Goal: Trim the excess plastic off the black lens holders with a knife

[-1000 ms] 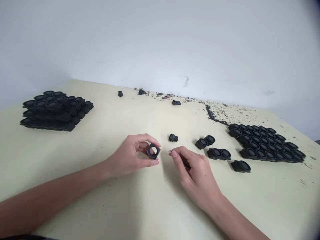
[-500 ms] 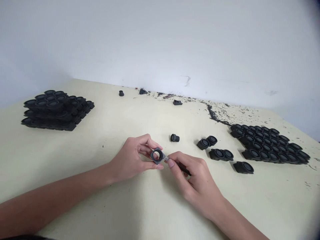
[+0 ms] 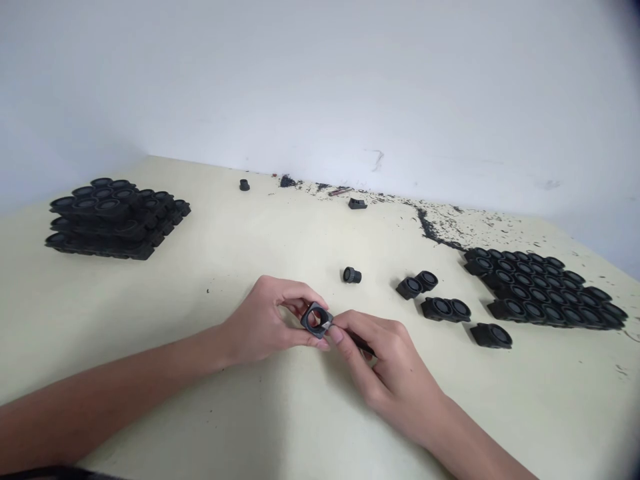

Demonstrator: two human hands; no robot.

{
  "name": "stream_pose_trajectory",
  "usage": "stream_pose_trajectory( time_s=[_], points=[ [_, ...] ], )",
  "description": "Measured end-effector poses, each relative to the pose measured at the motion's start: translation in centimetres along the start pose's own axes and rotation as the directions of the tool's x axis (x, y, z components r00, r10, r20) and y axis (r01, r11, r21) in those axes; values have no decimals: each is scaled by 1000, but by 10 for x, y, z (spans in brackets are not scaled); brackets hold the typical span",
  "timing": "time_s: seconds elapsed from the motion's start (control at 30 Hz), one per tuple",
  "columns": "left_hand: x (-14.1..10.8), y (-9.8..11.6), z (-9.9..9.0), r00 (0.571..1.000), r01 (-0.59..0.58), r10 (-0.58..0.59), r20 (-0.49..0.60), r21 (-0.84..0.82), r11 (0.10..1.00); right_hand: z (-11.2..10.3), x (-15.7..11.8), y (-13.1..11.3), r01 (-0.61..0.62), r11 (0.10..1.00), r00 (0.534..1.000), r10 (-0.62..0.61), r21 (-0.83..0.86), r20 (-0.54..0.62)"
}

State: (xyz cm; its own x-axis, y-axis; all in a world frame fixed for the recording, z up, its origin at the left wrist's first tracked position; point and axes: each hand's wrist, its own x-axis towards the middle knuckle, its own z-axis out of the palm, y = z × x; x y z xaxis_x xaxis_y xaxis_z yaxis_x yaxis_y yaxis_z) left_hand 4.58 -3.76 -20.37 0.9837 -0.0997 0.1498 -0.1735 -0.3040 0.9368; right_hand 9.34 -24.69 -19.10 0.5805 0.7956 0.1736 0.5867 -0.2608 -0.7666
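**Left hand point(image 3: 273, 312) pinches a square black ring point(image 3: 306, 320); right hand point(image 3: 389, 363) brings a bladed tool point(image 3: 361, 343) to its edge**

On my feed I use the ring as the dial's centre; it sits just below mid-view, over the pale tabletop point(image 3: 165, 320). The left forearm reaches in from 8 o'clock, thumb under the ring and forefinger over it, pinching it, with other fingers curled behind. The right forearm comes from 4 o'clock; I see its thumb and forefinger pressed together on the tool close to the blade.

The ring's round hole faces me. The tool's long axis runs from 4 o'clock to 10, blade at the ring's 3 o'clock edge; I can't tell how deeply it touches.

I count one threaded plug point(image 3: 352, 275) at 1 o'clock, lying down, thread towards 3. Towards 3 o'clock lie five loose rings: one pair point(image 3: 417, 285), a second pair point(image 3: 446, 309) and one single ring point(image 3: 491, 335). Beyond is a large block of rings point(image 3: 545, 293), too merged for me to count. One tiered stack point(image 3: 113, 220) stands at 10 o'clock, one small cap point(image 3: 244, 185) at 11.
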Motion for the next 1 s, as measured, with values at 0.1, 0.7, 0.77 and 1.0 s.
stream_pose_trajectory(
  time_s=[0.1, 0.7, 0.77, 1.0],
  points=[
    [0, 0, -1, 1000, 1, -1, 9, 1, 1000, 0, -2, 0, -12, 1000, 999, 12, -17, 49],
    [-3, 3, 0, 1000, -1, 0, 30, 30, 1000, -8, 0, -6, -129, 992, 985, 126, 11, 120],
    [-3, 3, 1, 1000, 0, -1, 27, 27, 1000, -9, 0, -6, -150, 989, 984, 148, 16, 96],
    [-3, 3, 1, 999, 28, -29, 32, 24, 999, -9, 1, -5, -148, 989, 983, 150, -23, 107]
  ],
)
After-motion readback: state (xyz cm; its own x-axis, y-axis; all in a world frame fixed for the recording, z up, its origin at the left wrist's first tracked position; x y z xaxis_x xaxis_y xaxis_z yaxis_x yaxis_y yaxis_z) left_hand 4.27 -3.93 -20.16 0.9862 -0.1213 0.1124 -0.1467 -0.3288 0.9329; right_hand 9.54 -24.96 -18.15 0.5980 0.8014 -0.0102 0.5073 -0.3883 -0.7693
